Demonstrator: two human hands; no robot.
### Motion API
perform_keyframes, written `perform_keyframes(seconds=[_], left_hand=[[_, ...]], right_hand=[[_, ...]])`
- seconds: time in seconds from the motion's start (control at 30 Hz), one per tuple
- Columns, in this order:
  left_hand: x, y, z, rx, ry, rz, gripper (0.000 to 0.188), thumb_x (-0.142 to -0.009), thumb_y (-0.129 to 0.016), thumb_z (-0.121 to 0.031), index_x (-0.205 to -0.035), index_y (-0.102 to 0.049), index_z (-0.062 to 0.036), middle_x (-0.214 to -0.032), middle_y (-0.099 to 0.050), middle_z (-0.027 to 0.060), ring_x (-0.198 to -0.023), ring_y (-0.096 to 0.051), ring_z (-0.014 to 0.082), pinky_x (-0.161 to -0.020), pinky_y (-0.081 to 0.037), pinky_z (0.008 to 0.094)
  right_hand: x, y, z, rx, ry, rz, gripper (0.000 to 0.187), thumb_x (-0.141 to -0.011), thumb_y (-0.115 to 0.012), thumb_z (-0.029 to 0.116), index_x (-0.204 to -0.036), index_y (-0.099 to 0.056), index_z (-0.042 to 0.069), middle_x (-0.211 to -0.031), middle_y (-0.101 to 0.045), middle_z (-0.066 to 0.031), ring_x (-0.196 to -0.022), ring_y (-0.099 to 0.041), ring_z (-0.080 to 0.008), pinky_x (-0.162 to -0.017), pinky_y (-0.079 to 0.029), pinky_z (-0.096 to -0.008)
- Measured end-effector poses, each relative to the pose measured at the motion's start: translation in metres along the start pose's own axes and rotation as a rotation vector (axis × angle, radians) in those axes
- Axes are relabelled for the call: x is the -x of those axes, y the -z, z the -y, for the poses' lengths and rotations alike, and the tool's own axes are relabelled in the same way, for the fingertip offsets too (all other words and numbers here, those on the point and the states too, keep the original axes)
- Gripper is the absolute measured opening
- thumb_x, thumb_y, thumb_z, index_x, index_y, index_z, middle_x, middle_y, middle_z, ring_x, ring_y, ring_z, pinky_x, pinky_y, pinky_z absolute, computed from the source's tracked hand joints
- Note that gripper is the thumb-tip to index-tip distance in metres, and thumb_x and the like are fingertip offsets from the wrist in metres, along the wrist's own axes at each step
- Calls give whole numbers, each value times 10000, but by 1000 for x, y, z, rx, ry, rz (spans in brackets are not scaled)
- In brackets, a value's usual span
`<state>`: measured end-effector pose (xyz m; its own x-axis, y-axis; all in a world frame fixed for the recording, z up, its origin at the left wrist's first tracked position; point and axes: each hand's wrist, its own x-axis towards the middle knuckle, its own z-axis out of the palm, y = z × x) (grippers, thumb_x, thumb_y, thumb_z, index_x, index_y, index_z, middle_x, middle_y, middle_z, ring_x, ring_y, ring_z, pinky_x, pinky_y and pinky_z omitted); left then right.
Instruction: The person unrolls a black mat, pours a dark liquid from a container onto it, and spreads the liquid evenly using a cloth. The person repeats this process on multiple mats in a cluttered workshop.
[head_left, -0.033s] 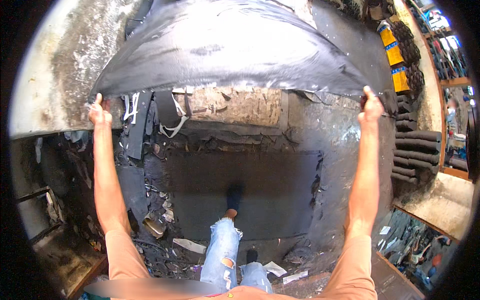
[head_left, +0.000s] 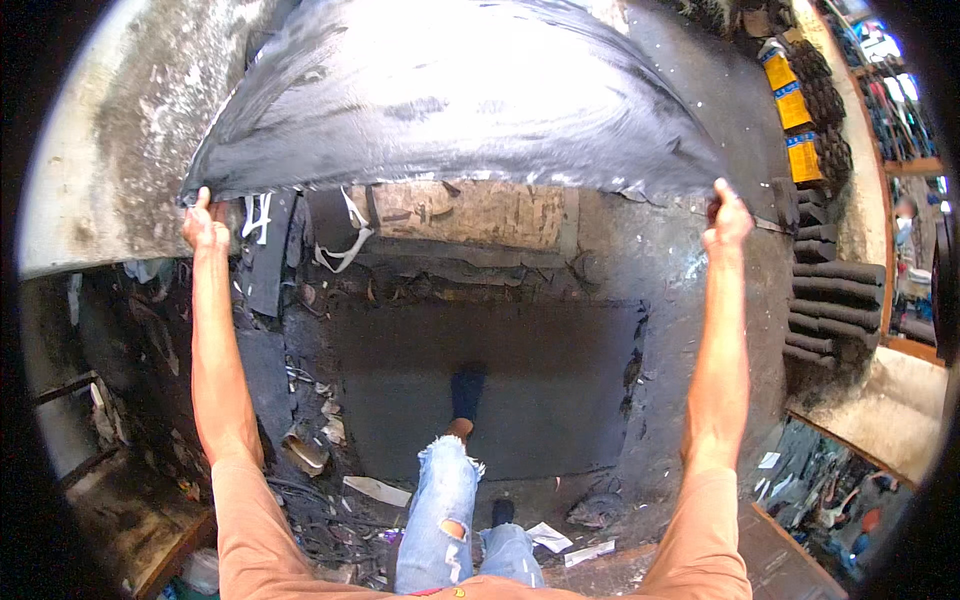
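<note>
A wide, dark, glossy sheet [head_left: 440,110] spreads across the top of the view, with bright light glaring off its middle. It looks like leather or rubber; I cannot tell which. My left hand [head_left: 208,222] pinches its near left corner, thumb on top. At the near right corner, my right hand [head_left: 728,218] grips the sheet the same way. Both arms reach straight forward, and the near edge runs between the hands. Under that edge lies a worn, pale wooden board [head_left: 470,215], partly covered by the sheet.
White strap-like cutouts [head_left: 345,240] and dark strips [head_left: 268,265] lie left of the board. A dark rectangular panel [head_left: 490,390] is below, near my foot. Stacked black pieces [head_left: 835,300] and yellow-blue packets [head_left: 790,105] line the right side. Scraps [head_left: 320,410] litter the floor.
The right hand has moved slightly left and down, and the left hand slightly right, so the held corners are a little closer together. The sheet bulges slightly more.
</note>
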<state>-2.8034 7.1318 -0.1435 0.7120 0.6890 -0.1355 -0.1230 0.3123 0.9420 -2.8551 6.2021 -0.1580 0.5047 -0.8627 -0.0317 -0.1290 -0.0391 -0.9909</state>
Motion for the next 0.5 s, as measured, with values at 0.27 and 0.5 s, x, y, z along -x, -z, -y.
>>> perform_keyframes(seconds=[0.27,0.5], left_hand=[[53,3,284,-348,204,-223,334,-850,-728,34,-1122,-536,21,-937,-615,104,-866,-639,255,-784,-616,542],[17,118,307,-385,333,-284,382,-911,-607,26,-1273,-503,94,-1259,-547,260,-1044,-642,363,-841,-633,513]], right_hand=[[89,-47,-284,370,-236,-55,281,-779,-813,123,-631,-593,31,-594,-585,-46,-483,-491,-133,-449,-360,-314],[113,-31,-375,243,-562,-175,206,-774,-819,183,-757,-639,84,-728,-619,-21,-556,-525,-114,-483,-415,-267]])
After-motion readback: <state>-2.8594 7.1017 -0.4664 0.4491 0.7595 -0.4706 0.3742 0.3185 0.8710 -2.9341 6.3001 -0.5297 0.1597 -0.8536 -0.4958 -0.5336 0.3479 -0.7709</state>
